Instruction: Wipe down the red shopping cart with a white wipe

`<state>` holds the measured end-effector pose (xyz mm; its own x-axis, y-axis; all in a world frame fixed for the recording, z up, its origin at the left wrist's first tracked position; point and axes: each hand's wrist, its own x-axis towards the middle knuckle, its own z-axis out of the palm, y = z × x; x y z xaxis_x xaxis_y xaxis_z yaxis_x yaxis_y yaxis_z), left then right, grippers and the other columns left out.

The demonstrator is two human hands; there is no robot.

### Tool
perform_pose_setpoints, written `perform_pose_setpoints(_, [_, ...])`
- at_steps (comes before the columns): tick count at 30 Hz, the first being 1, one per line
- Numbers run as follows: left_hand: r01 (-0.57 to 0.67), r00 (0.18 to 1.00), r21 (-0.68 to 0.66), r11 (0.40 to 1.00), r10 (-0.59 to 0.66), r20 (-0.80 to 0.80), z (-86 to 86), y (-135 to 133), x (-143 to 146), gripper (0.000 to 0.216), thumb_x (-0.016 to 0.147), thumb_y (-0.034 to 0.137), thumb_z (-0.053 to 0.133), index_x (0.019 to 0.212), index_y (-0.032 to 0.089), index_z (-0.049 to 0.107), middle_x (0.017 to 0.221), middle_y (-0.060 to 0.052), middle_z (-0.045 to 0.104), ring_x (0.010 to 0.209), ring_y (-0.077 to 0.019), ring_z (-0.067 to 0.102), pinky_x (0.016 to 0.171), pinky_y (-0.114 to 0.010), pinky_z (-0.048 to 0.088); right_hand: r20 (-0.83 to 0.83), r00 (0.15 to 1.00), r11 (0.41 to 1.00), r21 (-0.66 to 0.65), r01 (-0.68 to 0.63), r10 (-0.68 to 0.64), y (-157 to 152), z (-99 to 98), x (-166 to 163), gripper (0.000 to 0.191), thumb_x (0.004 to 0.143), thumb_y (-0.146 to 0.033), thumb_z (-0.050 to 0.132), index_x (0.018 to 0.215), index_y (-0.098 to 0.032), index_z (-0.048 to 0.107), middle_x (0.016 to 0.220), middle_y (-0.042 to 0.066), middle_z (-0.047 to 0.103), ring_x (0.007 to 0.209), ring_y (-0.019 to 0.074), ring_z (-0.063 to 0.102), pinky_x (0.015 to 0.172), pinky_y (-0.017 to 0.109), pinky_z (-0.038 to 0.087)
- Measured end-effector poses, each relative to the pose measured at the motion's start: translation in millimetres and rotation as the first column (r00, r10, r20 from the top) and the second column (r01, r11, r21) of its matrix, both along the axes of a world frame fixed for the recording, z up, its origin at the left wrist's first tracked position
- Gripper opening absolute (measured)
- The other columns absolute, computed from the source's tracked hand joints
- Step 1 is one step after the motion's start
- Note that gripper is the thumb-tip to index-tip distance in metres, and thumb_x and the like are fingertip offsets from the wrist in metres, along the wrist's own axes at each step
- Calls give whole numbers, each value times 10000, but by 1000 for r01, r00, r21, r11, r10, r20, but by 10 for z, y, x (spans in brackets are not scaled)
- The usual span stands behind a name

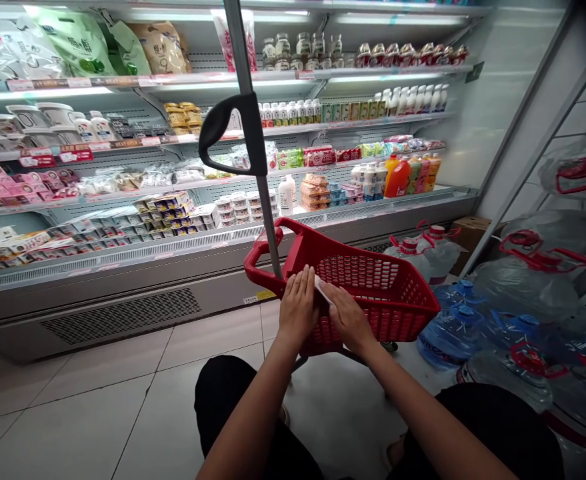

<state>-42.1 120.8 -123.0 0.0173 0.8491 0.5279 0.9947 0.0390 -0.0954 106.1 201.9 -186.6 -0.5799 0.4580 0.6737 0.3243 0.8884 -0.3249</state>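
A red plastic shopping basket [397, 317] on a wheeled frame stands in front of my knees. My left hand [297, 301] lies on the near rim at its left end, fingers stretched out and side by side. Just right of it, my right hand [349, 319] presses a folded white wipe [323, 289] against the same rim; part of the wipe is hidden under the fingers. From the basket's left end rises a grey metal pole [271, 233] with a black loop handle [253, 133] on it. No goods show in the visible part of the basket.
Behind the basket runs a refrigerated display case [123, 307] with shelves of yogurt, bottles and bags. Large water jugs [455, 333] crowd the floor on the right, near a cardboard box [470, 233]. Pale floor tiles [103, 400] extend to the left.
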Motion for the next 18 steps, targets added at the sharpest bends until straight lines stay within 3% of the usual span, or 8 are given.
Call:
perform_pose_setpoints(5, [-2, 1000, -12, 1000, 2, -2, -14, -4, 9, 864, 849, 228, 612, 1629, 92, 265, 1704, -139, 296, 1564, -286, 301, 1309, -467, 224, 61, 969, 971, 16, 240, -241, 304, -349, 847, 606, 1038, -215, 264, 1641, -236, 325, 1612, 51, 480, 1506, 208, 409, 1274, 505, 297])
perform_pose_setpoints(8, [11, 1000, -3, 1000, -11, -2, -26, 19, 52, 794, 868, 202, 582, 1608, 82, 322, 1690, -136, 331, 1560, -281, 310, 1312, -461, 223, 82, 930, 933, -2, 359, -357, 391, -414, 1053, 582, 1046, -239, 266, 1617, -226, 379, 1589, 63, 510, 1494, 225, 427, 1274, 512, 291])
perform_pose_setpoints(11, [8, 1000, -9, 1000, -8, 2, -38, 45, 103, 790, 867, 193, 573, 1608, 78, 326, 1694, -136, 321, 1559, -287, 311, 1312, -463, 217, 79, 943, 946, -2, 323, -322, 294, -293, 765, 582, 1047, -228, 255, 1614, -219, 385, 1592, 68, 507, 1496, 218, 425, 1282, 488, 275])
perform_pose_setpoints(15, [6, 1000, -7, 1000, -6, -14, -70, 73, 148, 771, 914, 201, 514, 1632, 74, 266, 1699, -146, 303, 1568, -274, 295, 1310, -467, 214, 29, 990, 991, 12, 136, -136, 31, -34, 84, 623, 1041, -216, 258, 1664, -226, 248, 1651, 71, 420, 1531, 213, 364, 1277, 490, 284])
perform_pose_setpoints(18, [10, 999, 8, 1000, -10, -40, -97, 87, 155, 761, 939, 165, 447, 1655, 85, 200, 1710, -131, 274, 1582, -250, 265, 1309, -470, 211, 1, 994, 994, 12, 110, -110, -45, 56, -146, 611, 1042, -252, 307, 1650, -205, 284, 1595, 106, 491, 1480, 245, 432, 1253, 502, 314])
